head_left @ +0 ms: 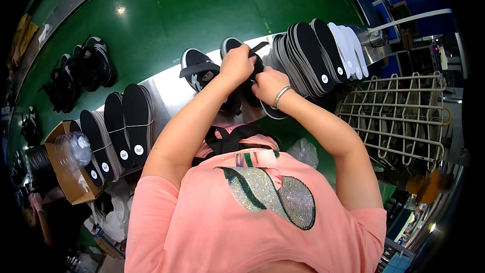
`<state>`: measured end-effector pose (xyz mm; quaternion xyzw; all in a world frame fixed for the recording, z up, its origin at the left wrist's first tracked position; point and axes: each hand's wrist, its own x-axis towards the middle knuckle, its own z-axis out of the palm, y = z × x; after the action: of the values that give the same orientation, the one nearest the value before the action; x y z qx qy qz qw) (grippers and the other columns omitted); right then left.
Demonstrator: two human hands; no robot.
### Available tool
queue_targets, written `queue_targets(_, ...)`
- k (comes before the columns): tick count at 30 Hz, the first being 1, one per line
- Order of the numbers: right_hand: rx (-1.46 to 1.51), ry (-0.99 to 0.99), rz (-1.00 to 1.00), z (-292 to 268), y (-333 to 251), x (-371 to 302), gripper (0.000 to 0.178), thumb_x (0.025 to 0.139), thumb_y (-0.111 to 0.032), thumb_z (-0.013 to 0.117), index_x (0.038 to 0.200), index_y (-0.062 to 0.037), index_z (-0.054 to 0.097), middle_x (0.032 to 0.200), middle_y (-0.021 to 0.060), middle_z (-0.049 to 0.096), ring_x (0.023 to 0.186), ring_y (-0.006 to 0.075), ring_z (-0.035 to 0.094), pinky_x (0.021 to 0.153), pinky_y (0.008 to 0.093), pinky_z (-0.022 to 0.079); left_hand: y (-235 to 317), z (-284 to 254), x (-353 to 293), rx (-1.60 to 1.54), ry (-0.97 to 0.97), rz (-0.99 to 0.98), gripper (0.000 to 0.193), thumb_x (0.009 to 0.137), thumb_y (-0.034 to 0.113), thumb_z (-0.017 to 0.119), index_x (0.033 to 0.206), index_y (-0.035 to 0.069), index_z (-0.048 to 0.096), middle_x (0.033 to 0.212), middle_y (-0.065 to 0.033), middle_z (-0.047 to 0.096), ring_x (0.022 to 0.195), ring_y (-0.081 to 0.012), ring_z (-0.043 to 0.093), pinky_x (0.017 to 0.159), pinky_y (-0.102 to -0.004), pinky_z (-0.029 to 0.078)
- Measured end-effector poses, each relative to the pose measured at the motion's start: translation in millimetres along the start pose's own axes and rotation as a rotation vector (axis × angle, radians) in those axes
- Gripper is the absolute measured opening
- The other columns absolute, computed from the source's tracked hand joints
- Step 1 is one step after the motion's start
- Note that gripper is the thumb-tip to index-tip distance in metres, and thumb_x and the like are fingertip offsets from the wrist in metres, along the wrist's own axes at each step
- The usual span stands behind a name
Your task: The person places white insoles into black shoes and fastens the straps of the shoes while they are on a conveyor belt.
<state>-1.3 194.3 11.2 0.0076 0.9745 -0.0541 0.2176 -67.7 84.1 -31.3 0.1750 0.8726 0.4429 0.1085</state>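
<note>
A black shoe with a pale toe edge (229,44) lies on the metal ledge in front of me, mostly covered by my hands. My left hand (238,64) is closed on its upper, beside a black strap (259,48) that sticks up. Against the shoe's opening, my right hand (270,86) has its fingers drawn together on the dark material; the fingertips are partly hidden. Left of these stands the other black shoe (198,68), with white marks and an open strap. Below my right wrist shows a pale curved edge (274,112), whose kind I cannot make out.
Stacked black insoles (308,55) and white insoles (351,50) stand to the right, tied insole bundles (137,121) to the left. A cardboard box (63,172) holds clear plastic. More black shoes (81,73) sit on the green surface (192,5). A wire rack (394,121) stands right.
</note>
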Motion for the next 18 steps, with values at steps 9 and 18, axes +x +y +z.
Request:
queue_targets(9, -0.190, -0.184, 0.031, -41.1, 9.7, -48.4, 0.036, 0.069, -0.033, 0.061, 0.091, -0.0046, 0.056, 0.089, 0.0160, 0.060, 0.080, 0.0299, 0.062, 0.071, 0.0410, 0.048, -1.0, 1.4, 1.5, 0.034, 0.009, -0.087, 0.024, 0.080, 0.021, 0.055, 0.088, -0.002, 0.055, 0.083, -0.0224, 0.061, 0.082, -0.0384, 0.058, 0.074, -0.0445, 0.045)
queue_targets(18, -0.251, -0.068, -0.178, -4.7, -9.6, 0.8, 0.014, 0.071, -0.014, 0.056, 0.078, -0.0056, 0.065, 0.081, 0.0146, 0.063, 0.076, 0.0269, 0.063, 0.065, 0.0358, 0.051, -9.9, 9.4, 1.0, 0.008, -0.007, -0.094, 0.024, 0.080, 0.021, 0.055, 0.089, -0.001, 0.055, 0.085, -0.0232, 0.059, 0.083, -0.0397, 0.055, 0.071, -0.0429, 0.044)
